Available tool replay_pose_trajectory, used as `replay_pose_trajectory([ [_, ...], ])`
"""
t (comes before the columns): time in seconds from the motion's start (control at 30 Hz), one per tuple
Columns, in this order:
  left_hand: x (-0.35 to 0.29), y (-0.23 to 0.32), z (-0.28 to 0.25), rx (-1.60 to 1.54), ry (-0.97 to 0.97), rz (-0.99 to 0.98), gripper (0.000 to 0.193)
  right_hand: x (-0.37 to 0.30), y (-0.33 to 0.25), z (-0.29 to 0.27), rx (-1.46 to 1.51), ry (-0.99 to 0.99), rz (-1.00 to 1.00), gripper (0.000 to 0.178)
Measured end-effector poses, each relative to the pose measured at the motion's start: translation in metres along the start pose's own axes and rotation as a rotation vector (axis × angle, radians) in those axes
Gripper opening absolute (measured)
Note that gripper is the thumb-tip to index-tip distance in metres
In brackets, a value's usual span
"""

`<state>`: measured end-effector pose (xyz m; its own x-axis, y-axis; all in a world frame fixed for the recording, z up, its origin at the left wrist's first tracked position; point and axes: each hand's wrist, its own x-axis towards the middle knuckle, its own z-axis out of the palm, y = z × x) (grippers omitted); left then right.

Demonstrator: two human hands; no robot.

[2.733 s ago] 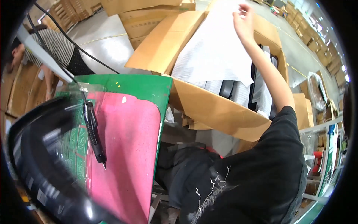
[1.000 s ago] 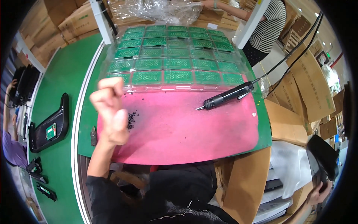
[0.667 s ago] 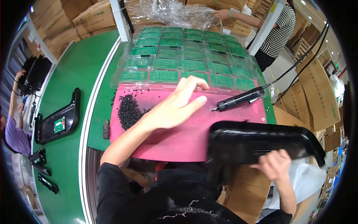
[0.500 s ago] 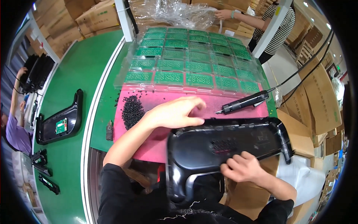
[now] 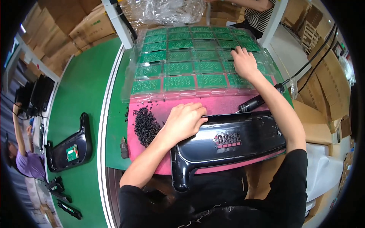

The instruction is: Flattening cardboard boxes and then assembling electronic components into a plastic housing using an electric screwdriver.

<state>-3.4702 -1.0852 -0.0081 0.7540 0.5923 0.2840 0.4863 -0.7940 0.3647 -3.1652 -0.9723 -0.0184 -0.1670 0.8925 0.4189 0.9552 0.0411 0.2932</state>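
Observation:
A glossy black plastic housing [image 5: 194, 152], with a handle-like arm at its left end and a cluster of slots in its middle, lies on the pink mat [image 5: 224, 103]. My left hand [image 5: 186, 121] grips its upper left rim, thumb over the edge. Beyond it, my right hand [image 5: 244, 62] reaches over a clear plastic tray [image 5: 186, 93] filled with green circuit boards [image 5: 178, 69]. Its fingers are bent and apart, their tips down at the boards. A heap of small black screws [image 5: 146, 127] sits left of my left hand. My right forearm partly covers a black electric screwdriver [image 5: 251, 104].
On the green bench at left lies another black housing [image 5: 62, 157] with a circuit board in it. White metal posts [image 5: 117, 23] flank the tray. A small dark tool [image 5: 124, 148] lies beside the mat. Cardboard boxes [image 5: 311, 125] stand at right. Other people work at left and at the back.
My right hand has let go of the housing and moved up over the tray. The housing has come down flat onto the mat, and my left hand has taken its rim.

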Motion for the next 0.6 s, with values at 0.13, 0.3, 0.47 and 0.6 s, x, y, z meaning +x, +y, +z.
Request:
replay_pose_trajectory([
  [0.13, -0.002, -0.003, 0.003, 0.015, 0.022, -0.007, 0.016, 0.026, 0.001, 0.019, -0.03, -0.153, 0.066, 0.035],
  [0.3, -0.002, -0.006, 0.004, 0.015, 0.034, -0.011, 0.017, 0.042, -0.007, 0.029, -0.033, -0.314, 0.169, 0.037],
  [0.47, -0.001, -0.008, 0.001, -0.004, 0.021, -0.022, 0.017, 0.051, -0.012, 0.025, -0.061, -0.461, 0.212, 0.046],
  [0.6, 0.0, -0.008, 0.001, 0.004, 0.032, -0.007, 0.017, 0.052, -0.013, 0.02, -0.038, -0.526, 0.222, 0.051],
])
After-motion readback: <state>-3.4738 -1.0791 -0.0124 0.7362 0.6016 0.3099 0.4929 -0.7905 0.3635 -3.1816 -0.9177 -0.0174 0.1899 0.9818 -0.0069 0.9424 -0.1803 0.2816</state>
